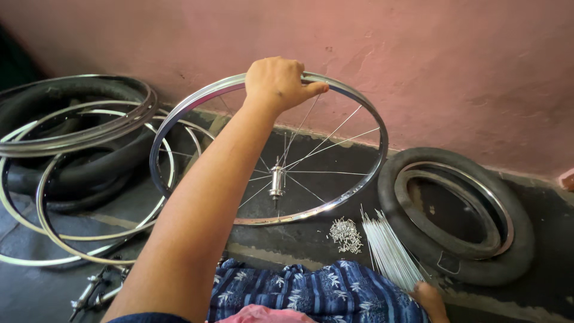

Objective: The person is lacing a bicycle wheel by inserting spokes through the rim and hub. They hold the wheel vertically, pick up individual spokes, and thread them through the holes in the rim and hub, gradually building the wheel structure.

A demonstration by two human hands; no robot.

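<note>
Patterned blue cloth [311, 290] in the foreground; partly spoked wheel held upright on the floor [287, 242].
Left hand [278, 81], fingers closed over the rim [359, 98]; only a few spokes join it to the hub [276, 179]. Right hand [429, 299] touches the loose spokes [388, 251], its grip not discernible. Nipples [345, 233] lie beside them, so most lacing appears to remain.

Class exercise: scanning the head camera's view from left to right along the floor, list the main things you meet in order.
Stack of bare rims and tyres → partly spoked wheel held at its top by the left hand → pile of small spoke nipples → bundle of loose spokes, right hand at its near end → tyre with rims inside.
</note>
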